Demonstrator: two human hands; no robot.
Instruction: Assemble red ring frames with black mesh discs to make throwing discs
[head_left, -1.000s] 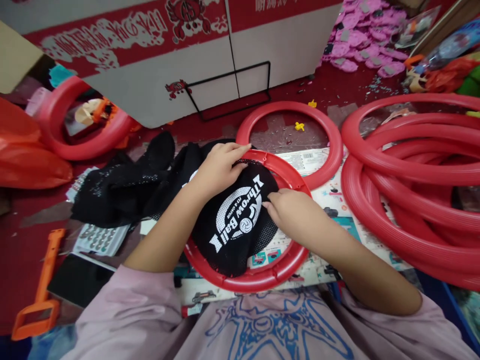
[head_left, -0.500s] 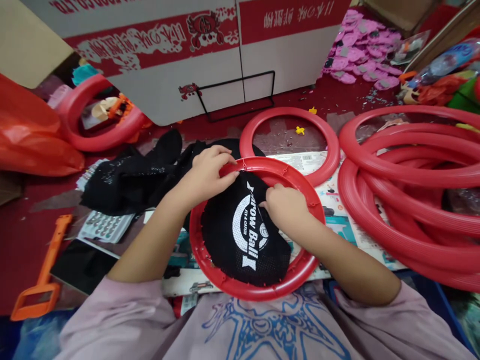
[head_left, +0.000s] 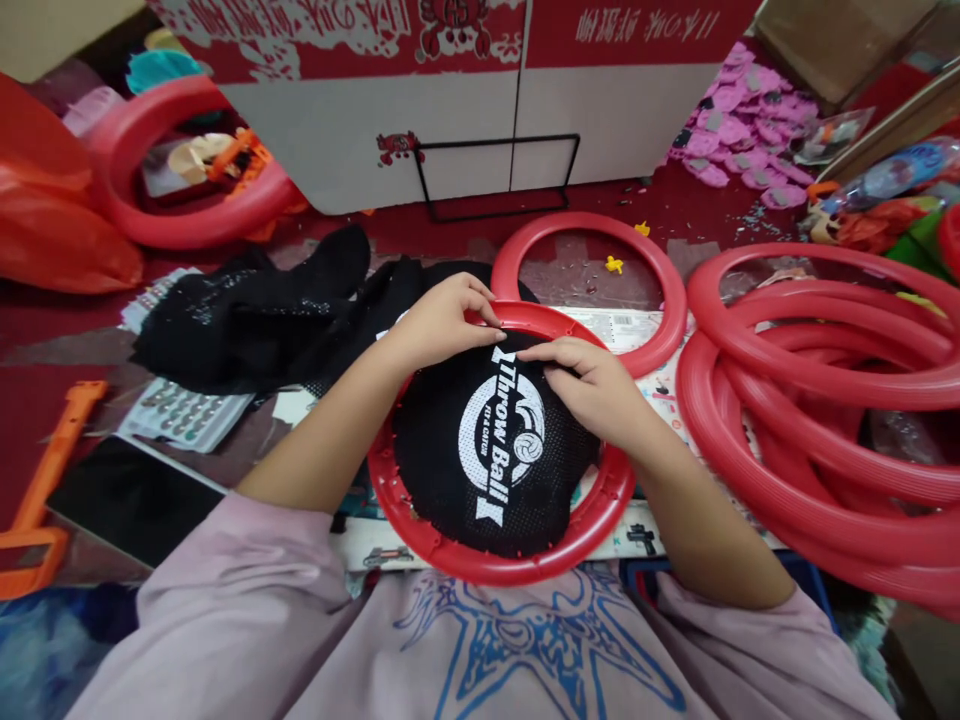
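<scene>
A red plastic ring (head_left: 390,510) with small pegs around its inside lies before me. Across it is black mesh fabric (head_left: 427,455), printed "Throw Ball" in white. My left hand (head_left: 450,320) is closed at the far rim, its thumb on the mesh edge and its fingers over the ring. Just right of it, my right hand (head_left: 592,385) has its index finger reaching along the top of the mesh. Its other fingers are curled and partly hidden, with the fabric at the fingertips. Along the right side, the mesh edge lies inside the rim, with a gap showing.
Red rings (head_left: 817,370) are stacked on the right, with a single red ring (head_left: 667,300) beyond my work. Black fabric pieces (head_left: 262,320) lie left, near an orange plastic handle (head_left: 56,460). A white-and-red carton (head_left: 450,110) stands behind; pink pieces (head_left: 739,125) are heaped at back right.
My right hand has moved up to the far part of the mesh, beside my left. The fabric lies flatter, with its print more fully visible. The view has shifted slightly.
</scene>
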